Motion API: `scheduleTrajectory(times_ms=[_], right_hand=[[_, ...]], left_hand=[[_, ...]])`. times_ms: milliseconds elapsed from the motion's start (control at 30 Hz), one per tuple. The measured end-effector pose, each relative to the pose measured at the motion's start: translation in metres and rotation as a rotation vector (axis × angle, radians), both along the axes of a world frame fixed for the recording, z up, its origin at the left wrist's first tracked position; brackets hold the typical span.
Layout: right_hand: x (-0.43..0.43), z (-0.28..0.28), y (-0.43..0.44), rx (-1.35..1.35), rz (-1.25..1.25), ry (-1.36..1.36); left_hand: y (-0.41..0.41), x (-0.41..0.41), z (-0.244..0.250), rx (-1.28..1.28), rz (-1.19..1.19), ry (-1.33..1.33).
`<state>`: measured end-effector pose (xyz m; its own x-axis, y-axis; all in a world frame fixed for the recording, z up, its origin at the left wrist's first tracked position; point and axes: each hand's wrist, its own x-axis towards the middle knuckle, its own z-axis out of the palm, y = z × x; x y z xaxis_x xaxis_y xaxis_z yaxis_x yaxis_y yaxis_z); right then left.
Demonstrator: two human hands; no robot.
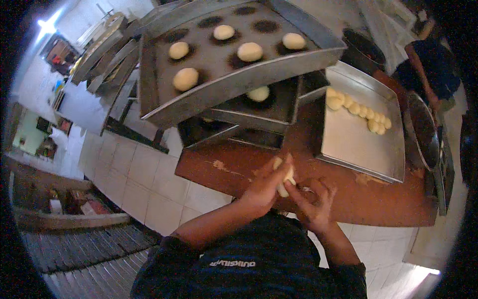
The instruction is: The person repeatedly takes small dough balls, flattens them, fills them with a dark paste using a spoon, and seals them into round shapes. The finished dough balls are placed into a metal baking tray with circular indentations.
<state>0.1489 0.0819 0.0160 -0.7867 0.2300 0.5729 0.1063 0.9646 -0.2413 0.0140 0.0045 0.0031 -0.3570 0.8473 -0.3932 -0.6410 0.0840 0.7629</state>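
A lump of pale, soft dough [286, 180] is held in my left hand [263, 190], its ends sticking out past the fingers. My right hand [317, 205] is close beside it. One of its digits presses against the dough, while the other fingers are curled and spread apart. Both hands are over the front of a reddish-brown table [358, 202]. To the right is a metal tray [358, 145] with a row of small dough pieces [364, 110] touching one another. Several round dough balls [250, 51] sit apart on a dark baking tray [220, 69] at upper left.
Another baking tray [269, 108] lies below the upper one, bearing a dough ball [258, 93]. A large round metal pan [424, 130] stands at the table's right. Beyond it is another person [429, 71]. Pale floor tiles [149, 183] show to the left.
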Motion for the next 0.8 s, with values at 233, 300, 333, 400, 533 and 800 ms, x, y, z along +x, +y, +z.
scheduleTrajectory(times_ms=[233,300,333,400,533,800], right_hand=[[0.003,-0.002,0.022,-0.39,-0.013,-0.028],[-0.002,-0.002,0.021,-0.965,-0.082,0.06],[-0.004,-0.002,0.02,-1.245,-0.122,0.125],[-0.005,-0.012,0.019,-1.206,-0.119,0.099],[0.0,0.003,0.007,-0.198,0.0,0.006],[0.017,0.007,0.033,-0.799,0.043,0.103]], left_hand=[[-0.019,0.011,0.005,-0.024,-0.155,0.804],[-0.023,0.014,0.009,0.037,-0.145,0.977],[-0.021,0.011,0.005,0.056,-0.127,0.976],[-0.017,0.011,0.002,0.078,-0.024,1.009],[-0.007,-0.006,0.009,-0.128,-0.081,0.295],[-0.012,0.014,0.017,0.024,-0.409,0.862]])
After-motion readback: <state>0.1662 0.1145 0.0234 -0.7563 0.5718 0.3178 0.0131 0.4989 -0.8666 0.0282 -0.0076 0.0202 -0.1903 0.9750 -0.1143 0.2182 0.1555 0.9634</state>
